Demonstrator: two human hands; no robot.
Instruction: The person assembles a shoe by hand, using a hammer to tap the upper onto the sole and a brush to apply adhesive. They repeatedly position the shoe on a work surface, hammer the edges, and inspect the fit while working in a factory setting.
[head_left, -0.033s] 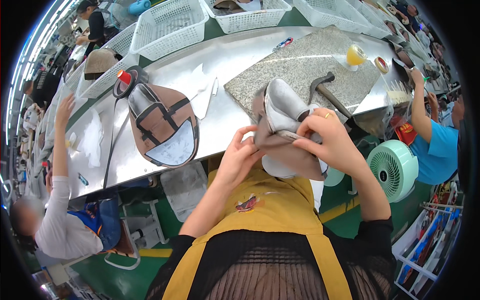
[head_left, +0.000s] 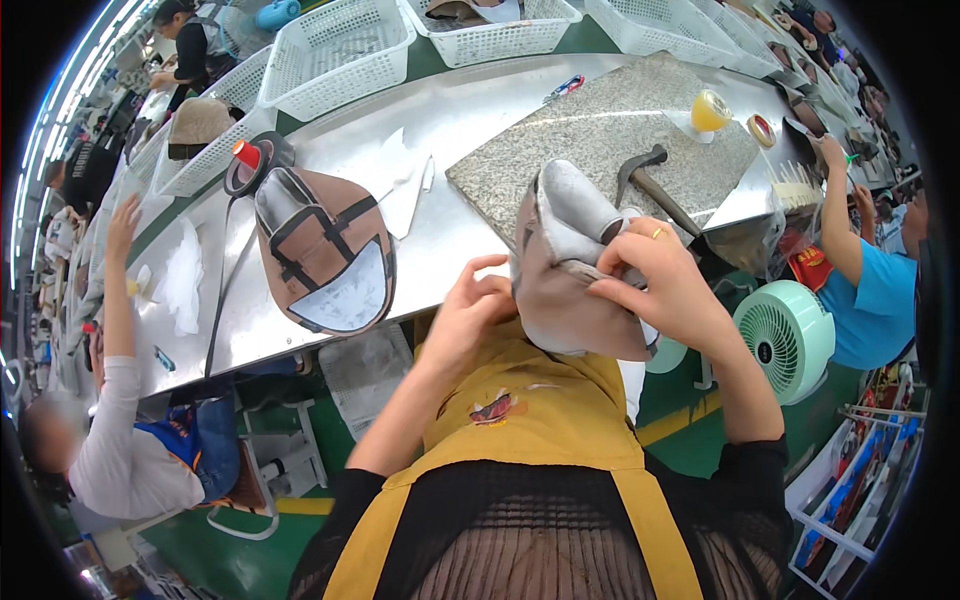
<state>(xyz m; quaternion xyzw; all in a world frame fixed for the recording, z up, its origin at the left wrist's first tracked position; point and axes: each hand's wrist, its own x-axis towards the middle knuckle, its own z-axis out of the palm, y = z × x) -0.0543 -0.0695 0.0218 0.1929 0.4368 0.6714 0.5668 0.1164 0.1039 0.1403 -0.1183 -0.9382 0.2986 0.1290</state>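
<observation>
A soft brown leather bag piece with a grey-white lining point(head_left: 570, 310) is in front of my apron, tilted, its lining bulging out at the top. My right hand point(head_left: 655, 285), with a ring on one finger, pinches its folded edge between thumb and fingers. My left hand point(head_left: 470, 310) is at the bag's left side, thumb and forefinger apart, fingertips close against the brown leather; whether they touch is hard to tell. Beyond the right hand, a hammer point(head_left: 667, 200) lies on a speckled stone slab point(head_left: 560, 150). A second brown bag piece with black straps point(head_left: 330, 235) lies to the left.
White plastic baskets point(head_left: 340, 60) line the table's point(head_left: 450, 245) far side. A jar of yellow liquid point(head_left: 710, 112) and a tape roll point(head_left: 762, 130) stand at the right. A green fan point(head_left: 785, 338) is beside me. Co-workers sit on both sides, one reaching over the left end.
The brown leather's left side has swung outward and sits flatter, no longer blurred. My left hand has drawn slightly left and down; my right hand keeps its pinch.
</observation>
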